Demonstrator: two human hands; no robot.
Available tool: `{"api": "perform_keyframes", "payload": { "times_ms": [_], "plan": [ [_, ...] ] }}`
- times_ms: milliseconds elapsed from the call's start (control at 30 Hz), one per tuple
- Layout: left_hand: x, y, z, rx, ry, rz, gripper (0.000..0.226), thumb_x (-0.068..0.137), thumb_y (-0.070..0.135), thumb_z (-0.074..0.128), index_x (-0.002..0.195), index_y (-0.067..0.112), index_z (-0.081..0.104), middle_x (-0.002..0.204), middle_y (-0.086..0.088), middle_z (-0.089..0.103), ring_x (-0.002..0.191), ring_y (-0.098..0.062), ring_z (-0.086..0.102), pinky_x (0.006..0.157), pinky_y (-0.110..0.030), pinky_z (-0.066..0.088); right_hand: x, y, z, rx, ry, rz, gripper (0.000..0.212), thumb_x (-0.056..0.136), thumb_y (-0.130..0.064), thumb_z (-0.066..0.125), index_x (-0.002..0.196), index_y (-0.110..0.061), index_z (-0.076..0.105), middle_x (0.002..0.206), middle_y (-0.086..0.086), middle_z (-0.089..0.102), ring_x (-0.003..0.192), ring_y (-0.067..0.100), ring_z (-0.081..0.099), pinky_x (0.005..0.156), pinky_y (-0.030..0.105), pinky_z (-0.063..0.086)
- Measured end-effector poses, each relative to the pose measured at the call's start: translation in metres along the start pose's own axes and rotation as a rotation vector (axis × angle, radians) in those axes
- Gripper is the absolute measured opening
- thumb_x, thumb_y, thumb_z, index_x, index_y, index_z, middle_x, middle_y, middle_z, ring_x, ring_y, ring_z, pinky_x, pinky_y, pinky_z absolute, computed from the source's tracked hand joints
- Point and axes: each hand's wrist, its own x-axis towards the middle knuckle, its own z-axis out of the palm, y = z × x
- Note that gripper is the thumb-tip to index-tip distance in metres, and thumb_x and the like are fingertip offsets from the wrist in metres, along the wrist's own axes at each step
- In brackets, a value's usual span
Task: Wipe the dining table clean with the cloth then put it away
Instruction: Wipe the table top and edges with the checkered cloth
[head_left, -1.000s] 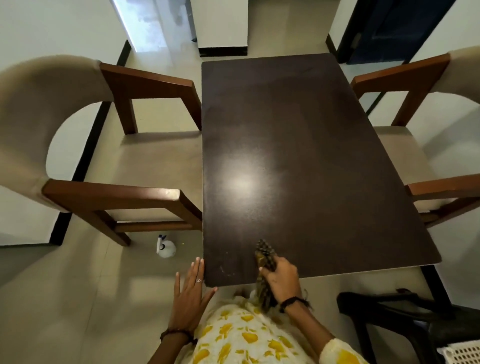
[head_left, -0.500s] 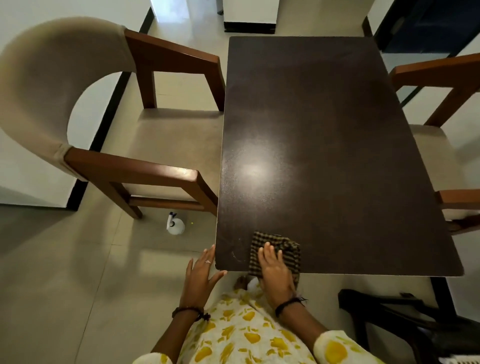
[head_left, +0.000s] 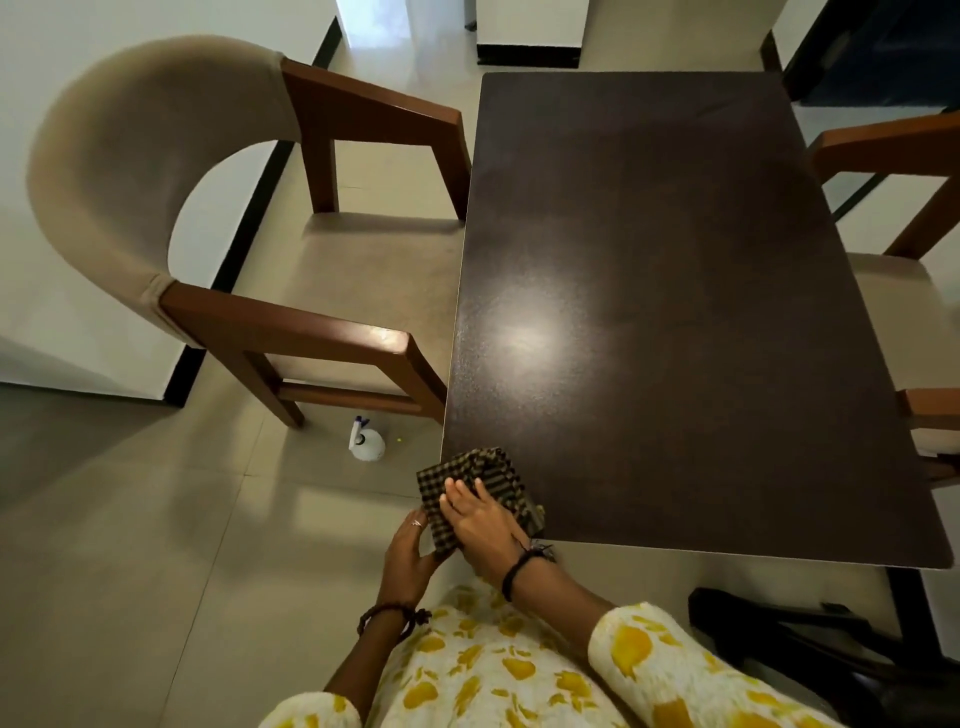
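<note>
The dark brown dining table fills the middle and right of the view. A dark checked cloth lies over its near left corner, partly hanging past the edge. My right hand presses flat on the cloth with its fingers spread. My left hand is cupped just below the table's corner, touching the cloth's hanging edge from underneath.
A wooden armchair with beige padding stands at the table's left side, another chair at the right. A small white spray bottle sits on the tiled floor by the left chair's leg. A dark chair frame is at lower right.
My right hand has slid the cloth left along the near edge to the table's corner. My left hand has moved from open beside the table to under the corner.
</note>
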Motion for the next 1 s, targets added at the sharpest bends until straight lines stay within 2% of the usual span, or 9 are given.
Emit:
{"api": "perform_keyframes", "payload": {
  "times_ms": [100,200,333,433,500,600,733,833,1000],
  "plan": [
    [0.000,-0.001,-0.001,-0.037,0.004,0.070,0.063,0.073,0.011,0.071,0.122,0.033,0.039,0.126,0.011,0.046,0.113,0.011,0.041,0.091,-0.003,0.032,-0.006,0.002,0.004,0.022,-0.006,-0.096,0.059,0.094,-0.004,0.040,0.146,0.001,0.014,0.156,0.019,0.006,0.145,0.028,0.005,0.117,0.039,-0.007],
    [0.000,-0.008,-0.002,-0.003,-0.031,0.090,0.061,0.067,0.032,0.067,0.115,0.059,0.043,0.112,0.054,0.040,0.109,0.023,0.037,0.090,-0.001,0.031,-0.013,0.014,0.005,-0.018,0.070,-0.224,0.055,0.084,0.005,0.053,0.137,0.004,0.038,0.148,0.023,0.032,0.138,0.033,0.031,0.115,0.048,0.011],
    [0.001,-0.016,0.002,0.027,-0.031,0.115,0.070,0.065,0.051,0.058,0.127,0.022,0.040,0.132,0.018,0.043,0.118,0.000,0.040,0.092,-0.001,0.029,-0.022,0.033,0.014,0.102,0.096,-0.242,0.051,0.049,-0.014,0.086,0.098,-0.017,0.073,0.109,0.001,0.071,0.099,0.014,0.068,0.085,0.042,0.052],
    [0.001,-0.019,0.006,0.132,-0.032,0.138,0.078,0.070,0.052,0.057,0.136,0.020,0.028,0.142,0.006,0.033,0.130,-0.006,0.030,0.103,-0.012,0.028,-0.031,0.041,0.016,0.114,0.074,-0.286,0.029,0.073,-0.020,0.056,0.094,-0.027,0.074,0.107,-0.010,0.071,0.099,0.005,0.067,0.085,0.034,0.053],
    [-0.001,-0.018,0.009,0.238,0.010,0.147,0.085,0.072,0.054,0.054,0.140,0.015,0.023,0.146,-0.002,0.027,0.134,-0.008,0.022,0.105,-0.017,0.024,-0.037,0.047,0.017,0.123,0.045,-0.267,0.042,0.074,-0.020,0.037,0.093,-0.027,0.074,0.106,-0.011,0.071,0.099,0.004,0.067,0.085,0.034,0.053],
    [-0.008,-0.006,0.017,0.388,0.077,0.185,0.094,0.073,0.046,0.061,0.146,0.015,0.009,0.149,-0.009,0.021,0.133,-0.017,0.023,0.104,-0.030,0.027,-0.048,0.058,0.015,0.113,0.104,-0.321,0.030,0.067,-0.013,0.069,0.094,-0.025,0.073,0.107,-0.008,0.071,0.099,0.006,0.067,0.084,0.037,0.054],
    [-0.022,0.008,0.043,0.543,0.036,0.211,0.111,0.070,0.017,0.074,0.145,0.026,-0.007,0.154,0.009,-0.007,0.140,-0.012,0.001,0.111,-0.034,0.010,-0.063,0.076,0.014,0.130,0.115,-0.298,0.055,0.041,-0.021,0.092,0.093,-0.028,0.074,0.106,-0.011,0.071,0.100,0.003,0.066,0.085,0.035,0.053],
    [-0.032,0.021,0.067,0.606,0.017,0.220,0.104,0.069,0.020,0.067,0.147,0.017,-0.002,0.154,0.004,-0.004,0.141,-0.012,-0.005,0.110,-0.030,0.001,-0.088,0.093,0.009,0.199,0.043,-0.287,0.049,0.047,-0.018,0.087,0.093,-0.029,0.073,0.107,-0.014,0.071,0.100,0.002,0.065,0.086,0.035,0.052],
    [-0.047,0.049,0.124,0.715,-0.037,0.282,0.081,0.073,0.020,0.039,0.147,0.015,0.004,0.155,0.002,-0.005,0.141,-0.015,-0.001,0.112,-0.032,0.001,-0.146,0.151,0.014,0.148,0.059,-0.233,0.046,0.079,-0.020,0.033,0.108,-0.019,0.069,0.122,-0.004,0.065,0.114,0.006,0.058,0.104,0.037,0.038]
  ]
}}
